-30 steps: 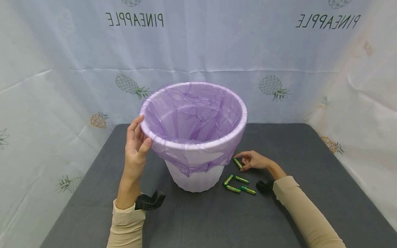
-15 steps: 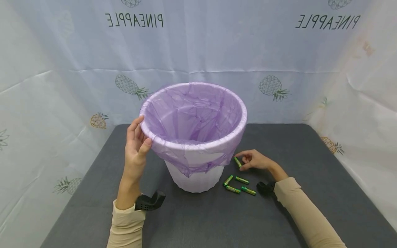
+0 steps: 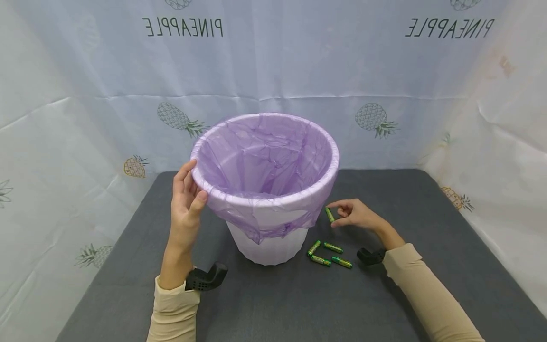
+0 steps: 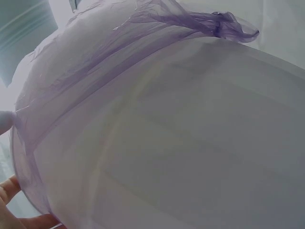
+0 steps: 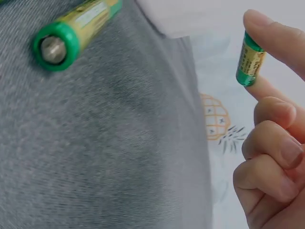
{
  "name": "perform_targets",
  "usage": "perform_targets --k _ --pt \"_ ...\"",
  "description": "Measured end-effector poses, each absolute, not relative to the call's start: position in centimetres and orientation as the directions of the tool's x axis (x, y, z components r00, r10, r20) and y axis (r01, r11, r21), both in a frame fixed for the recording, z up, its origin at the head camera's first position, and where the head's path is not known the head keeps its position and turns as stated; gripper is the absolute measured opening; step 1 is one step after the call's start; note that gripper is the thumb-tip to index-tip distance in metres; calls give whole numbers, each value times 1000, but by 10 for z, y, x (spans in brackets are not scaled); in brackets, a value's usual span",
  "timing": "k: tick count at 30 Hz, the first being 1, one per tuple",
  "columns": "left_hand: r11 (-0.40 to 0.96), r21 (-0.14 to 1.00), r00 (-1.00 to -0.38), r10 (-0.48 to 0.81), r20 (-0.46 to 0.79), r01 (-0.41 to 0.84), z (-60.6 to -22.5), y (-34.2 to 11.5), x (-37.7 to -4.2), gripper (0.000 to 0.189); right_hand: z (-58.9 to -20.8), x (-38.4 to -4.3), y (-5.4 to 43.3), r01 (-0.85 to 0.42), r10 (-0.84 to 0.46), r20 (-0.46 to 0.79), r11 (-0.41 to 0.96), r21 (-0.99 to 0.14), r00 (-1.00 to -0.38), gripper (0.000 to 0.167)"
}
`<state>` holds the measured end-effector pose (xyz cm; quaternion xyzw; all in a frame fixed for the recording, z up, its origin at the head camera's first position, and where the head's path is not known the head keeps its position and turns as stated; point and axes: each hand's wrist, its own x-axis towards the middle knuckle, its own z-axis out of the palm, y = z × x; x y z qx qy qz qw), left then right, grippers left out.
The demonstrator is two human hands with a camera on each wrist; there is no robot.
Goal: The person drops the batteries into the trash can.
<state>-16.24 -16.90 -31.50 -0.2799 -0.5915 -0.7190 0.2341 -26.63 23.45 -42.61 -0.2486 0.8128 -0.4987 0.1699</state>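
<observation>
A white trash bin stands upright on the dark table, a purple bag lining it and folded over its rim. My left hand holds the bin by the left side of its rim, thumb toward the front; the left wrist view has only fingertips at its edge. Just right of the bin, my right hand pinches a green battery end to end between thumb and index finger. The right wrist view also shows this battery held above the table, other fingers curled.
Several more green batteries lie on the grey table, in front of the right hand and beside the bin's base. Pineapple-print curtains enclose the back and sides. Each wrist wears a black camera mount.
The right hand has risen slightly and moved away toward the back right, carrying the pinched battery off the table. The left hand, the bin and the other batteries stay where they were.
</observation>
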Motion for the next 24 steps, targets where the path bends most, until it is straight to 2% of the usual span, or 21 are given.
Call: perform_targets --k 4,12,24 --pt "-187 716 -729 -5 684 673 -315 -169 -163 53 -416 -262 234 -222 -555 -21 366 -904 -831 56" --pt "-184 725 -739 -10 674 664 -316 -170 -163 52 -400 -256 232 -279 -524 63 345 -896 -850 52" --pt "-196 717 -732 -1 681 668 -316 -169 -163 53 -371 -245 228 -381 -534 192 269 -884 -823 50"
